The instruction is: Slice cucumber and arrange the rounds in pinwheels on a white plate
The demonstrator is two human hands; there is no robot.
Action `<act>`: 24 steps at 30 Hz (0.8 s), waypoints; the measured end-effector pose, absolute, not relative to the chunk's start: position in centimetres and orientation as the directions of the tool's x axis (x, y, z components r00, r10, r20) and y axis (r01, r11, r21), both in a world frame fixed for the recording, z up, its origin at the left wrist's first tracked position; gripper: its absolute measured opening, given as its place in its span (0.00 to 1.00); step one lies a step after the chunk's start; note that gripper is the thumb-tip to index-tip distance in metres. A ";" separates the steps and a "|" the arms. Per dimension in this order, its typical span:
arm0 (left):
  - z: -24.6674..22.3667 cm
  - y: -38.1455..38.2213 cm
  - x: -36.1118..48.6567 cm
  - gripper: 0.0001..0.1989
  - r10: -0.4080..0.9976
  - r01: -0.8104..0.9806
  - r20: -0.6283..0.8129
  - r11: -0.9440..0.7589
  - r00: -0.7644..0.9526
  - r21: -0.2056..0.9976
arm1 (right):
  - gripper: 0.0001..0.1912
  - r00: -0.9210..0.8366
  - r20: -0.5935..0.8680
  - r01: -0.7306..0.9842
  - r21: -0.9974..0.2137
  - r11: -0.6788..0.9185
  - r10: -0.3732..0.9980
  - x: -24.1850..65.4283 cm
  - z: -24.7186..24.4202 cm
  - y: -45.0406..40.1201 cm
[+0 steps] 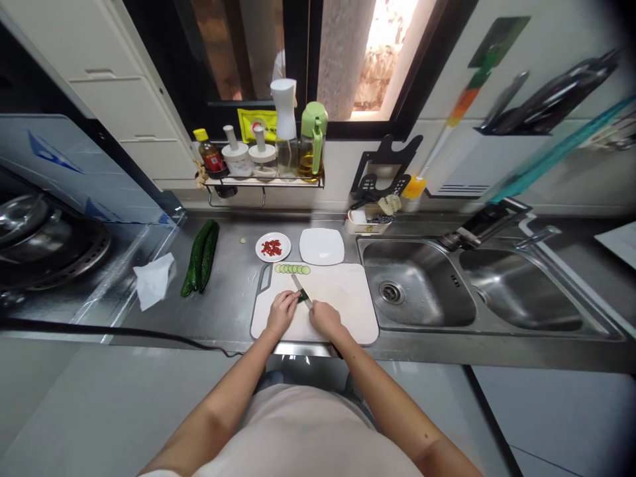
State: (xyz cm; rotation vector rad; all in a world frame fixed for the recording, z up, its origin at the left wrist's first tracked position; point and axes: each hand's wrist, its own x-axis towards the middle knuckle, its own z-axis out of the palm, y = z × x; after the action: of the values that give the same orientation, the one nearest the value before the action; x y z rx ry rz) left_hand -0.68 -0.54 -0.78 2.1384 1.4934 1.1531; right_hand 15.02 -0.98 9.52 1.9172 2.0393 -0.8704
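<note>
On the white cutting board (348, 301), my left hand (282, 311) is closed on a short dark-green piece of cucumber (303, 296), its fingertips at the piece's left side. My right hand (325, 319) grips a kitchen knife (300, 285) by its handle. The blade points away and to the left, right against the cucumber piece. A row of thin cucumber slices (293, 269) lies overlapped along the board's far edge. My left palm hides part of the cucumber piece.
Whole cucumbers (201, 257) lie to the left, near a crumpled paper towel (154, 281). Behind the board are a plate of chopped red pieces (273, 258) and a white square plate (322, 246). A double sink (417, 291) is on the right; a condiment rack (293, 182) hangs behind.
</note>
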 end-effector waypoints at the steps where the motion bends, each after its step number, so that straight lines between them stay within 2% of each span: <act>1: -0.8 -0.5 -0.7 0.14 0.884 0.653 0.444 -0.421 0.142 0.629 | 0.18 -0.130 -0.531 0.962 -0.271 -0.023 0.838 15.1 9.6 -1.0; 7: -0.5 -0.6 -0.7 0.14 0.896 0.645 0.420 -0.406 0.143 0.648 | 0.17 -0.134 -0.532 0.959 -0.282 -0.026 0.836 16.0 9.5 -2.3; 14: -0.2 -0.7 -0.6 0.13 0.905 0.648 0.399 -0.394 0.149 0.651 | 0.16 -0.121 -0.537 0.971 -0.238 -0.013 0.835 16.9 9.1 -4.4; 24: 0.1 -0.9 -0.3 0.14 0.896 0.667 0.420 -0.402 0.144 0.628 | 0.15 -0.105 -0.550 0.970 -0.239 -0.036 0.829 18.3 9.2 -6.5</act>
State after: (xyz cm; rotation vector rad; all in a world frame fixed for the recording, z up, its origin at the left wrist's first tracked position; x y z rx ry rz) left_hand -0.34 -0.94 0.14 2.1340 1.5147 1.1160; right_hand 18.27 -6.48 9.19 1.9205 1.9961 -0.8518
